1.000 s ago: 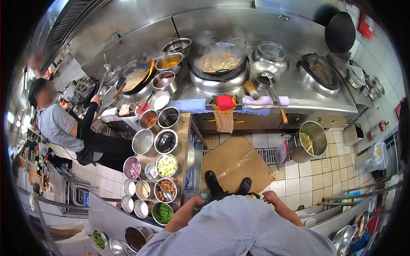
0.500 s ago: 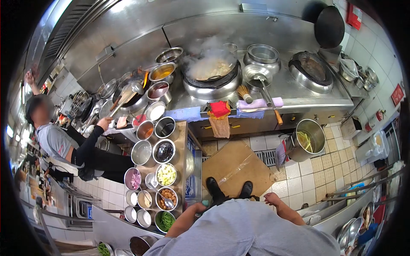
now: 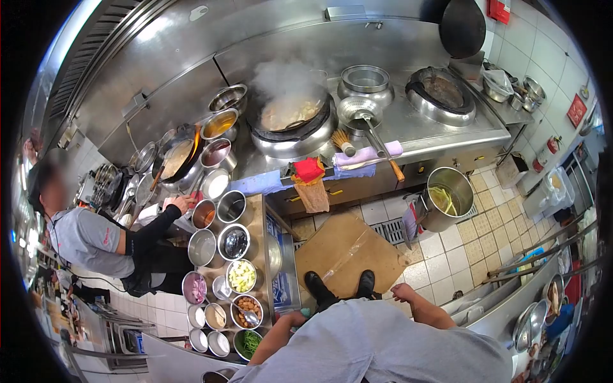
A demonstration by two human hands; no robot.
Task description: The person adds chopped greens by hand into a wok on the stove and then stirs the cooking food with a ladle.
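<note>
My left hand [image 3: 295,318] hangs low beside the ingredient counter [image 3: 260,220], near the bowl of green vegetables [image 3: 248,343]; a small greenish thing shows at its fingers, too small to name. On the other side of my body, my right hand [image 3: 403,293] is held low over the floor with its fingers curled, and nothing can be made out in it. Ahead, a steaming wok [image 3: 292,115] of food sits on the stove. A perforated ladle [image 3: 360,112] rests on a pot to its right, with a bamboo brush [image 3: 343,142] nearby.
A co-worker [image 3: 89,236] stands at the left by another wok [image 3: 175,159], one hand reaching toward the sauce pots. A tall pot [image 3: 448,199] stands at the right. Cardboard [image 3: 348,249] lies under my feet. A dark wok [image 3: 440,92] sits at the far right.
The view has turned, shifting the stove leftward. The co-worker's hand has moved from the wok utensils down toward the sauce pots. Steam over the middle wok has thickened. My hands keep about the same pose.
</note>
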